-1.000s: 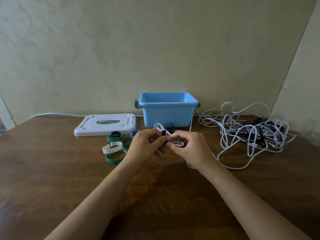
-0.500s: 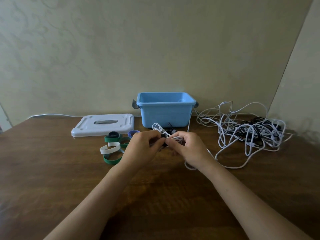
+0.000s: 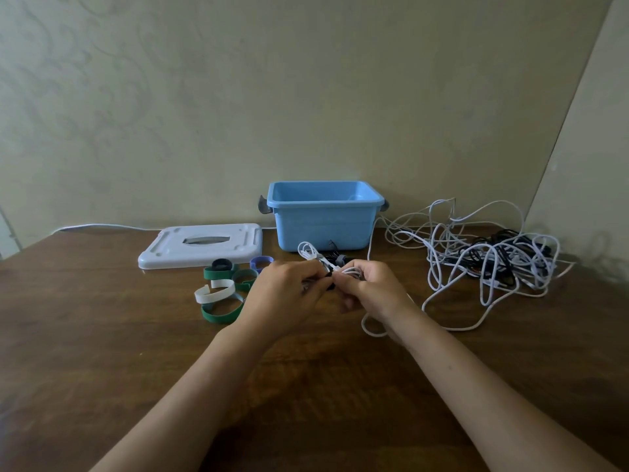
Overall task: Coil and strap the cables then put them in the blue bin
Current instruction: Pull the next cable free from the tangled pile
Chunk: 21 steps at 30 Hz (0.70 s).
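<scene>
**Strapping a small white coil in front of the bin**

Both hands meet just in front of the blue bin (image 3: 323,216), low over the worktop (image 3: 85,335). The left hand (image 3: 286,294) and the right hand (image 3: 371,291) have their fingers curled round a small coiled white cable (image 3: 311,255), with a dark strap (image 3: 328,284) pinched between them at the bundle's middle; loops stick up beyond the knuckles and a loose tail runs off under the right wrist.

The cable looks light, limp and springy, so I judge the coil would fan open if let go. It is best gripped across the gathered middle, at the strap.

The tangled pile of white and black cables (image 3: 490,260) lies to the right, spare straps (image 3: 221,287) and the white lid (image 3: 200,243) to the left. No brand, label or writing is readable.
</scene>
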Each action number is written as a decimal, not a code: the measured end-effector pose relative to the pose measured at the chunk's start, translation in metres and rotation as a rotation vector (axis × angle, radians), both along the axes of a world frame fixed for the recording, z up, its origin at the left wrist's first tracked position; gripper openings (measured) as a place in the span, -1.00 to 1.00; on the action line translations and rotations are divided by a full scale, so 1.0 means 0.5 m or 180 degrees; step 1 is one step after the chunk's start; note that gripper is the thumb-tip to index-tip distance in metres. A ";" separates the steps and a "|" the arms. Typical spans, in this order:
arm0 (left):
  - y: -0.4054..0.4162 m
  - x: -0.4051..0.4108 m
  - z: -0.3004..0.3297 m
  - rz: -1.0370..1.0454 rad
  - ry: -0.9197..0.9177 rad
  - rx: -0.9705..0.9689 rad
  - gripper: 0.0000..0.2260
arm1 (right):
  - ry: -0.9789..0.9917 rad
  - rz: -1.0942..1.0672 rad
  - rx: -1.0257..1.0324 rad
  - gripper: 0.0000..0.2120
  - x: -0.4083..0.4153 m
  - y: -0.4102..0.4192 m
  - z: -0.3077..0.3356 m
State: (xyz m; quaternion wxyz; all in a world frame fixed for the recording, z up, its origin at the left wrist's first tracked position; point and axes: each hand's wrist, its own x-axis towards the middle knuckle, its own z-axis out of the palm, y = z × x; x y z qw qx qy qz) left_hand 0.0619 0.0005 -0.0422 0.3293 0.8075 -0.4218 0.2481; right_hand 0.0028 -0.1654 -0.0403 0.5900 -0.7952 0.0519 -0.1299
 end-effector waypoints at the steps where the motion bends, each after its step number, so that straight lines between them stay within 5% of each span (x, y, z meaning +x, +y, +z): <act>1: 0.000 0.001 0.000 -0.0005 -0.0049 0.0017 -0.91 | 0.0023 0.0016 0.0104 -0.85 0.000 0.001 0.000; 8: 0.006 -0.006 0.004 -0.0061 -0.0236 0.0233 -0.64 | 0.0366 0.0057 0.0819 -0.81 0.005 0.010 0.004; 16: 0.000 0.001 0.002 -0.0213 -0.0865 0.0802 -0.73 | 0.0713 0.0004 0.1128 -0.80 0.003 0.015 0.005; 21: -0.009 0.002 -0.007 -0.0330 -0.0363 0.0556 -0.81 | 0.0624 0.0078 0.1416 -0.72 0.001 0.020 0.009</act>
